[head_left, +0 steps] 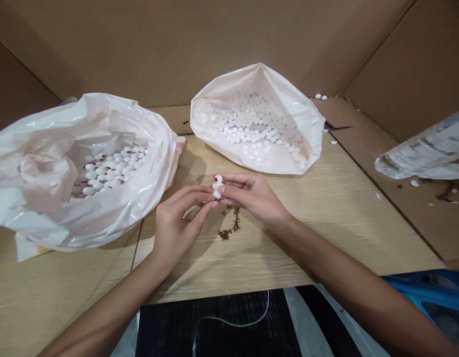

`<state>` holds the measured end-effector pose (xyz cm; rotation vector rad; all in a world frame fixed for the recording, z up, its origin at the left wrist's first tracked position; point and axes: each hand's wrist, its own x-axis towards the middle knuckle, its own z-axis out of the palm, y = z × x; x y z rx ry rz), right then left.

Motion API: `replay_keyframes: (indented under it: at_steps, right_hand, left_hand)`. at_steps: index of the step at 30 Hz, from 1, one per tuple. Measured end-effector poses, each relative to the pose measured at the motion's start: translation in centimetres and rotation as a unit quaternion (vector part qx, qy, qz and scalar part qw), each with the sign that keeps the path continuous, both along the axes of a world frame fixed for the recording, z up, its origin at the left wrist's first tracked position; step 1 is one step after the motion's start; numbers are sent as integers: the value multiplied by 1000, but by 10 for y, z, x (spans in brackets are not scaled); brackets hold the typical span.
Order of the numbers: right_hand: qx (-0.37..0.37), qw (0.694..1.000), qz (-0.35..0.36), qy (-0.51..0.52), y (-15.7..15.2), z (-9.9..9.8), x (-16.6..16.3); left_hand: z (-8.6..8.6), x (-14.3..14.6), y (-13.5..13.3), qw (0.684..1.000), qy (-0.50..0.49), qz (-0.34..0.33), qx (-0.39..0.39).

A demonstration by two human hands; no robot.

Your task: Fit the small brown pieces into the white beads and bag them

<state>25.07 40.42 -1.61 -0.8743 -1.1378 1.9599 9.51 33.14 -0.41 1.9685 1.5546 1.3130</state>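
Several small white balls (pixel 217 187) are pinched between my two hands, with a little brown bit at their top. My left hand (pixel 180 218) has its thumb and fingers closed at the left side of these balls. From the right, my right hand (pixel 257 196) grips the same balls with thumb and fingertips. Just below lies a curved scatter of small brown bits (pixel 225 234) on the wooden table (pixel 311 228). To the left an opened white plastic bag (pixel 113 218) holds many white balls mixed with brown bits. Behind my hands, a second white bag (pixel 218 144) contains more white balls.
Brown board walls (pixel 177 44) enclose the back and sides. A clear plastic bottle (pixel 419 148) lies at the right, near white fragments (pixel 414 183). A thin pale cord (pixel 240 325) hangs over dark cloth (pixel 169 327) at the front. Something blue (pixel 411 285) is at lower right.
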Motion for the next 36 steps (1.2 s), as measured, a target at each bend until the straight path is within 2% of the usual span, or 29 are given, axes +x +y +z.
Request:
replay_keyframes:
  at_steps: [10,20,27,36]
  right_hand:
    - [30,999,6,-8,0,-5,1]
    - [27,1000,16,-1,0,-5,0]
    - [32,999,10,8,-2,-6,-2]
    - [-3,1000,-13,-15,-4,-2,-4]
  left_hand:
    - [-4,1,0,996,-68,-1,-62]
    - [-4,1,2,998,-54,1,-17]
    - [-6,2,1,999,-2,0,33]
    - [-5,3,2,995,66,-2,80]
